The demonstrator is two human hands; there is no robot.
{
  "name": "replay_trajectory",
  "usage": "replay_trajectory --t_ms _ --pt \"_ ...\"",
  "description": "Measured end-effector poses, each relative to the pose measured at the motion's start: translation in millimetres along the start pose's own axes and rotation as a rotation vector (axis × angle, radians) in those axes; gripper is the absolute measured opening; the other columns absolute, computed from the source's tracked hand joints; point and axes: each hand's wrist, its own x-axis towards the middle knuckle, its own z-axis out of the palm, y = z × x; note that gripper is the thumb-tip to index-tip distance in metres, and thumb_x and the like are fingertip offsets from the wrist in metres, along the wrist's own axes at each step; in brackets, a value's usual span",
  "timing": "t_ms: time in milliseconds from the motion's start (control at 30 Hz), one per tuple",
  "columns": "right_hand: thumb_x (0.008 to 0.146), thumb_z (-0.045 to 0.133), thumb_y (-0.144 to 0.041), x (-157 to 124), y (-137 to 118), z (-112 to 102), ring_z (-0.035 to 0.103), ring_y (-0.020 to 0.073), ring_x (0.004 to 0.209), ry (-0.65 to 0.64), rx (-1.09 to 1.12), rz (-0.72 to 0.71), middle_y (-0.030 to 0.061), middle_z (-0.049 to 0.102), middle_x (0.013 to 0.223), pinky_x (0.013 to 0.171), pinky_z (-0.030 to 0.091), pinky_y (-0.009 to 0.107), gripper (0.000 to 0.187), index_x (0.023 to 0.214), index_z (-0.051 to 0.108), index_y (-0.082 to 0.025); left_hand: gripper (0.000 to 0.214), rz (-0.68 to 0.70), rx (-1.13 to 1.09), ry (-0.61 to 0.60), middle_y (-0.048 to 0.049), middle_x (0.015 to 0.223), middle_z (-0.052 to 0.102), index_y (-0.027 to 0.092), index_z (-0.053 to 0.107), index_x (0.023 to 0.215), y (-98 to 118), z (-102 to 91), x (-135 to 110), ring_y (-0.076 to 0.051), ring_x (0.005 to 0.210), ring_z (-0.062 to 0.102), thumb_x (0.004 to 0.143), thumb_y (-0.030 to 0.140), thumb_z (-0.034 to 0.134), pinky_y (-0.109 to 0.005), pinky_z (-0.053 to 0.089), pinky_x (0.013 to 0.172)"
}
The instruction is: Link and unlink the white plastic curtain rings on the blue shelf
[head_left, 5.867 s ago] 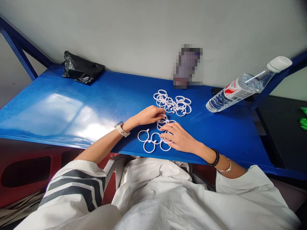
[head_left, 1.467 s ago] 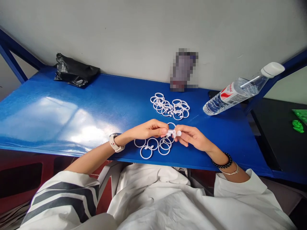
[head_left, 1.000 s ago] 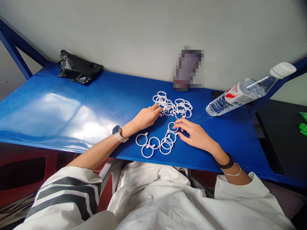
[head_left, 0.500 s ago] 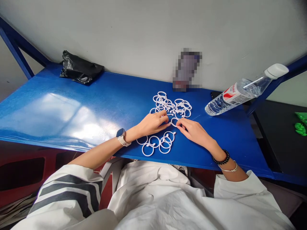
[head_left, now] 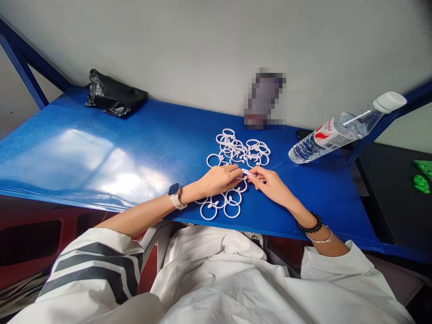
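Between my two hands is one white curtain ring [head_left: 247,172], seen nearly edge-on. My left hand [head_left: 223,177], with a watch on its wrist, pinches the ring's left side, though its fingertips are partly hidden. On the right side, my right hand [head_left: 266,181] grips the same ring between thumb and fingers. Just beyond my hands lies a pile of white curtain rings [head_left: 235,146], each with a small eyelet. Closer to me are several more curtain rings [head_left: 232,209], partly covered by my left hand.
The blue table [head_left: 162,135] carries a black plastic bag [head_left: 116,95] at the back left. A water bottle [head_left: 332,133] stands to the right. Against the wall is a blurred-out object [head_left: 263,100]. A dark surface with a green item [head_left: 421,183] lies far right.
The curtain ring between my hands has turned from showing its round face to nearly edge-on. My left hand has moved slightly right and now covers part of the near rings.
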Motion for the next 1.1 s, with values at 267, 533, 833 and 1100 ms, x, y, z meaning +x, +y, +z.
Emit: replay_trajectory --t_ms 267,533,833,1100 --pt "0.084 0.070 -0.053 4.4 -0.3 10.1 0.052 0.0049 0.053 -0.171 0.682 0.147 0.0023 0.066 0.087 0.045 0.031 0.020 0.038 0.089 0.059 -0.017 0.014 -0.091 -0.198 0.187 -0.0006 0.073 0.060 0.017 0.053 0.094 1.8 4.0 -2.0 -0.011 0.059 0.053 0.099 0.022 0.042 -0.022 0.038 0.055" --pt "0.081 0.076 -0.051 2.7 -1.6 11.6 0.042 0.0051 0.051 -0.180 0.836 0.148 -0.0035 0.055 0.070 0.045 0.032 0.020 0.040 0.086 0.054 -0.018 0.021 -0.288 -0.635 0.216 -0.0075 0.100 0.064 0.016 0.052 0.104 7.3 -7.8 1.5 -0.012 0.075 0.059 0.088 0.028 0.058 -0.022 0.047 0.059" --pt "0.081 0.075 -0.050 -2.9 -7.1 3.5 0.041 0.0073 0.054 -0.232 0.864 0.082 -0.0044 0.050 0.064 0.046 0.029 0.021 0.038 0.086 0.057 -0.018 0.029 -0.281 -1.309 -0.115 -0.0043 0.092 0.062 0.013 0.062 0.092 -2.0 -18.6 7.6 -0.010 0.073 0.058 0.084 0.040 0.071 -0.025 0.051 0.068" --pt "0.086 0.066 -0.060 -4.6 -11.0 2.2 0.044 0.0047 0.044 -0.217 0.484 -0.009 -0.0039 0.057 0.066 0.043 0.034 0.020 0.043 0.084 0.059 -0.018 0.038 -0.293 -1.382 -0.274 -0.0014 0.078 0.063 0.012 0.061 0.088 3.7 -27.1 6.4 -0.006 0.057 0.053 0.088 0.050 0.066 -0.021 0.042 0.055"
